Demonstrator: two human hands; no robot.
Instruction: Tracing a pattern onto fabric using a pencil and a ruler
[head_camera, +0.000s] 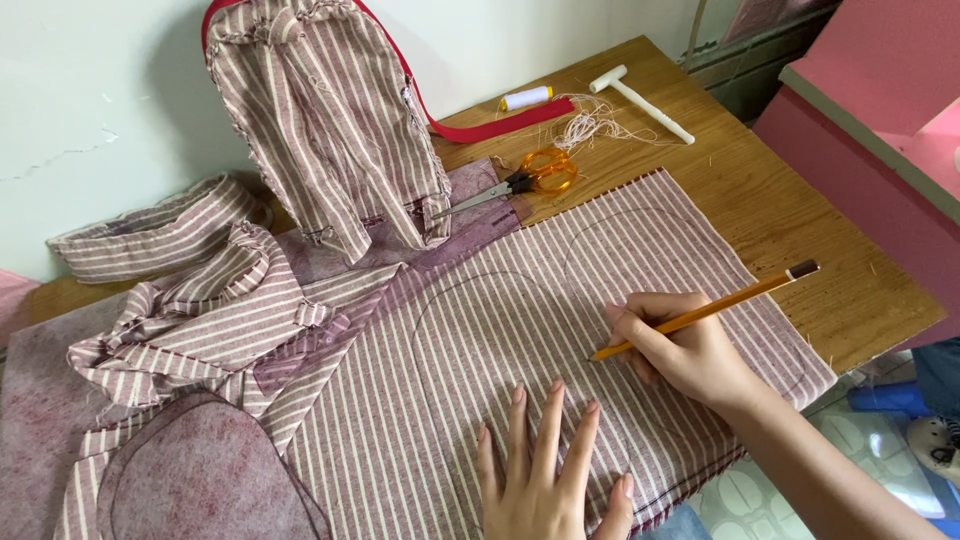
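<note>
Both hands work low in the frame: the left hand (545, 470) lies flat, fingers spread, on the striped fabric (480, 340), while the right hand (685, 350) pinches an orange pencil (705, 312), its tip touching the cloth at centre. Orange-handled scissors (520, 182) lie above centre on the wooden table (790, 230), near a white thread spool (527, 98).

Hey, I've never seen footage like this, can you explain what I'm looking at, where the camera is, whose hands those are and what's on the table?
There is one picture, taken by a camera worn on a person's head, looking down at their own bare hands. The right hand holds a yellow pencil, its tip on striped fabric spread over a wooden table. The left hand lies flat on the fabric. Curved pencil outlines show on the cloth. Further back lie orange-handled scissors, a spool of thread, a white tool and a half-sewn striped bag against the wall.
</note>
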